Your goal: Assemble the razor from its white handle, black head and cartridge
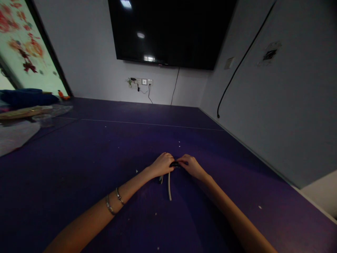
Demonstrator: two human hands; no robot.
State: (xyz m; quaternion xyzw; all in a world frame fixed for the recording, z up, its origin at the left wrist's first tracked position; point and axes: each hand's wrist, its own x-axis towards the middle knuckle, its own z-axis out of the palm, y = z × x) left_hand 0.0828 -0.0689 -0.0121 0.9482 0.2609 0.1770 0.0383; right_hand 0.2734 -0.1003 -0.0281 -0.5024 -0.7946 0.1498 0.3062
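My left hand [163, 164] is closed around a small black object [174, 164], mostly hidden by the fingers, so its kind does not show. The fingertips of my right hand [191, 165] pinch the right end of this same object. A short pale cable [169, 188] hangs below my left hand, and its upper end disappears beneath the fingers. Beside the cable, a small dark and silvery piece [160, 179] pokes out from under the left hand; what it belongs to is unclear. Both hands are low over the purple surface [118, 147].
White scraps are scattered on the purple surface. At the far left lie a dark blue cloth [27, 97] and clear plastic wrapping [18, 135]. A large television [171, 31] hangs above wall sockets [142, 82]. A black cable [237, 68] dangles along the right wall.
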